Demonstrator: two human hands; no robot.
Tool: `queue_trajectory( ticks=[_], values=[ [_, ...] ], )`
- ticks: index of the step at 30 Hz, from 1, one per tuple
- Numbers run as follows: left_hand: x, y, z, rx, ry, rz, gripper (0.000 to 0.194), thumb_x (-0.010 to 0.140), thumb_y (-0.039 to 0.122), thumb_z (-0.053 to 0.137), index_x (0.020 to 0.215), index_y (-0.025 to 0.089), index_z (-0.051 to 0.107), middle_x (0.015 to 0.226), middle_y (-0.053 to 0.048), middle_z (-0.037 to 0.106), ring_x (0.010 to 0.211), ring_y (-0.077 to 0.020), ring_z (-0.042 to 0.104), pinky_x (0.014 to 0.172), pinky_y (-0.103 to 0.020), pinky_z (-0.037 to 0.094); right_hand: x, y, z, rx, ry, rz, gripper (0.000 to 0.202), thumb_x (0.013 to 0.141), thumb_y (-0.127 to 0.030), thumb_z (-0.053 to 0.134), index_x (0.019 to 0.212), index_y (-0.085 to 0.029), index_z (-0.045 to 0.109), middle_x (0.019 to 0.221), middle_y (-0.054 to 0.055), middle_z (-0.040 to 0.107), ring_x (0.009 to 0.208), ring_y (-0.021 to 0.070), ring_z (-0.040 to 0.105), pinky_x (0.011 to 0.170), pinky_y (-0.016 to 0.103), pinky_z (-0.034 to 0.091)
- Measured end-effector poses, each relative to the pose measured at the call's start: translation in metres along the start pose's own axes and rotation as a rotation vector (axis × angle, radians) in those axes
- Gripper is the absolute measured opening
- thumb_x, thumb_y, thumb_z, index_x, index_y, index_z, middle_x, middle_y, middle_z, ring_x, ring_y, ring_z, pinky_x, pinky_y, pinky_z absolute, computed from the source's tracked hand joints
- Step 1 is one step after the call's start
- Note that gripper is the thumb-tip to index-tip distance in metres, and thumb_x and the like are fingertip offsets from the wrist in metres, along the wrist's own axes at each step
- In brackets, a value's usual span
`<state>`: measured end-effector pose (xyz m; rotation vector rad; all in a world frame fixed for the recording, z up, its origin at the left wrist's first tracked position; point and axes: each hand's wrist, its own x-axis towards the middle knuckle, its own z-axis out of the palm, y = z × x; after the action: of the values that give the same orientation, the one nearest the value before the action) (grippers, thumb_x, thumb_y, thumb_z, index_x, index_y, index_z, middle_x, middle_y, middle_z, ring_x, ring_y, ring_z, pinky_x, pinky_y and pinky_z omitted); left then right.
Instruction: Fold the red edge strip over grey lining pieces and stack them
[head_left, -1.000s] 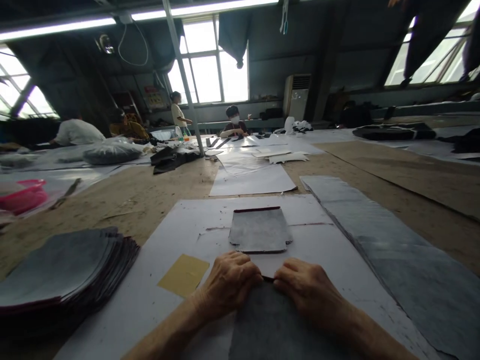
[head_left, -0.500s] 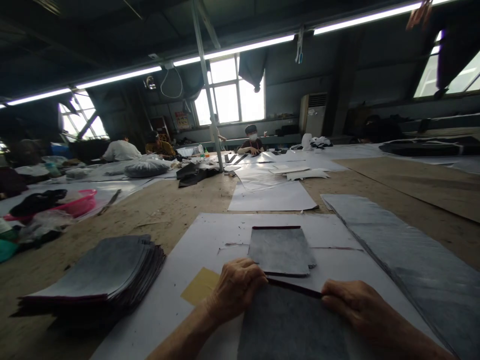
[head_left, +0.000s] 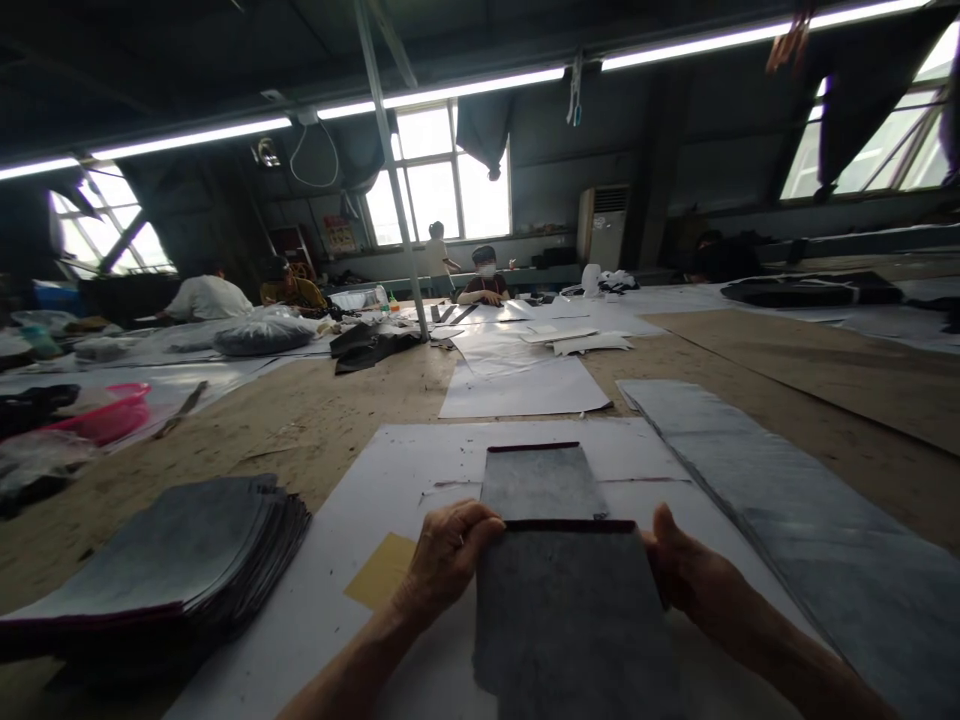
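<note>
Panel (head_left: pixel 562 610) straighter above sheet (head_left: pixel 292 620), room (head_left: pixel 555 160) dim

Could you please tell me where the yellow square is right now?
In the head view, the yellow square lies on the white sheet, left of centre, between the left hand and the stack of grey pieces.

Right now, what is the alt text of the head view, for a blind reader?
The left hand grips the upper left corner of a grey piece with a dark top edge; the right hand, thumb raised, is at its right side. Beyond lies another piece on a white sheet; a yellow square and a stack are left, a long strip right.
</note>
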<state>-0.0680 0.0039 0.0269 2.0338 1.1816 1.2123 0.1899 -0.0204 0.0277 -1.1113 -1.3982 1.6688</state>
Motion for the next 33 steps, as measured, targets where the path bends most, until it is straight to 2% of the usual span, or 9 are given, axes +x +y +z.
queue_trajectory(
  ticks=[3, 6, 9, 11, 13, 16, 21, 26, 33],
  values=[
    [0.001, -0.001, 0.0, -0.069, 0.034, -0.09, 0.029, 0.075, 0.038, 0.055, 0.058, 0.015, 0.058, 0.055, 0.001, 0.048, 0.056, -0.011, 0.043, 0.056, -0.021, 0.032, -0.003, -0.002, 0.001, 0.017, -0.091, 0.014, 0.052, 0.068, -0.064, 0.055, 0.071, -0.013, 0.058, 0.059, 0.001, 0.052, 0.053, 0.0116, 0.048, 0.05, 0.023, 0.036],
    [0.003, -0.004, 0.0, -0.194, 0.045, -0.214, 0.037, 0.076, 0.048, 0.052, 0.063, 0.014, 0.058, 0.053, 0.001, 0.044, 0.054, -0.0103, 0.04, 0.052, -0.021, 0.032, -0.002, -0.002, 0.003, 0.002, -0.035, 0.103, 0.035, 0.06, -0.042, 0.071, 0.075, -0.013, 0.06, 0.064, 0.0, 0.057, 0.054, 0.0103, 0.051, 0.05, 0.02, 0.037],
    [0.002, -0.004, 0.004, -0.352, -0.015, -0.344, 0.051, 0.077, 0.06, 0.041, 0.07, 0.012, 0.057, 0.053, 0.001, 0.043, 0.048, -0.0092, 0.04, 0.047, -0.02, 0.034, 0.002, 0.001, 0.003, 0.007, 0.131, 0.125, 0.035, 0.056, -0.041, 0.07, 0.075, -0.014, 0.06, 0.057, -0.001, 0.056, 0.047, 0.0085, 0.047, 0.044, 0.02, 0.036],
    [0.0, -0.001, 0.009, -0.429, -0.092, -0.427, 0.046, 0.07, 0.057, 0.052, 0.072, 0.012, 0.059, 0.055, 0.001, 0.048, 0.048, -0.0096, 0.044, 0.047, -0.021, 0.038, 0.005, 0.004, 0.001, -0.019, 0.231, 0.08, 0.036, 0.055, -0.043, 0.07, 0.073, -0.014, 0.059, 0.052, -0.003, 0.052, 0.042, 0.0074, 0.043, 0.04, 0.019, 0.033],
    [-0.002, 0.005, 0.015, -0.477, -0.168, -0.505, 0.037, 0.061, 0.046, 0.064, 0.074, 0.011, 0.062, 0.06, -0.001, 0.056, 0.053, -0.0118, 0.051, 0.051, -0.022, 0.042, 0.008, 0.006, 0.002, -0.02, 0.265, 0.064, 0.036, 0.056, -0.044, 0.068, 0.075, -0.015, 0.058, 0.05, -0.004, 0.049, 0.04, 0.0065, 0.04, 0.037, 0.018, 0.031],
    [-0.004, 0.011, 0.021, -0.481, -0.183, -0.591, 0.035, 0.06, 0.042, 0.063, 0.075, 0.01, 0.063, 0.067, -0.005, 0.062, 0.058, -0.0156, 0.056, 0.053, -0.024, 0.045, 0.011, 0.007, 0.007, -0.011, 0.267, 0.118, 0.032, 0.062, -0.041, 0.063, 0.08, -0.015, 0.056, 0.051, -0.004, 0.048, 0.04, 0.0071, 0.042, 0.037, 0.019, 0.036],
    [0.0, 0.01, 0.016, -0.339, -0.108, -0.647, 0.035, 0.06, 0.043, 0.059, 0.071, 0.01, 0.062, 0.063, -0.005, 0.062, 0.055, -0.0166, 0.056, 0.05, -0.024, 0.042, 0.02, -0.012, 0.016, -0.377, 0.352, 0.146, 0.015, 0.073, -0.027, 0.049, 0.075, -0.014, 0.057, 0.054, -0.002, 0.05, 0.041, 0.0073, 0.043, 0.037, 0.018, 0.036],
    [0.027, 0.006, 0.006, -0.077, -0.034, -0.641, 0.025, 0.064, 0.038, 0.054, 0.058, 0.014, 0.058, 0.047, 0.002, 0.048, 0.046, -0.011, 0.045, 0.045, -0.021, 0.03, 0.049, -0.04, 0.009, -0.745, 0.49, 0.106, 0.017, 0.075, -0.027, 0.046, 0.071, -0.016, 0.058, 0.063, 0.001, 0.057, 0.054, 0.0114, 0.054, 0.044, 0.018, 0.035],
    [0.056, -0.016, 0.02, 0.339, 0.03, -0.609, 0.025, 0.067, 0.03, 0.053, 0.046, 0.017, 0.049, 0.046, 0.001, 0.044, 0.056, -0.015, 0.047, 0.052, -0.023, 0.025, 0.084, -0.022, 0.007, -1.063, 0.704, 0.178, 0.024, 0.078, -0.03, 0.042, 0.071, -0.018, 0.062, 0.078, 0.009, 0.066, 0.079, 0.0219, 0.06, 0.058, 0.025, 0.034]
  ],
)
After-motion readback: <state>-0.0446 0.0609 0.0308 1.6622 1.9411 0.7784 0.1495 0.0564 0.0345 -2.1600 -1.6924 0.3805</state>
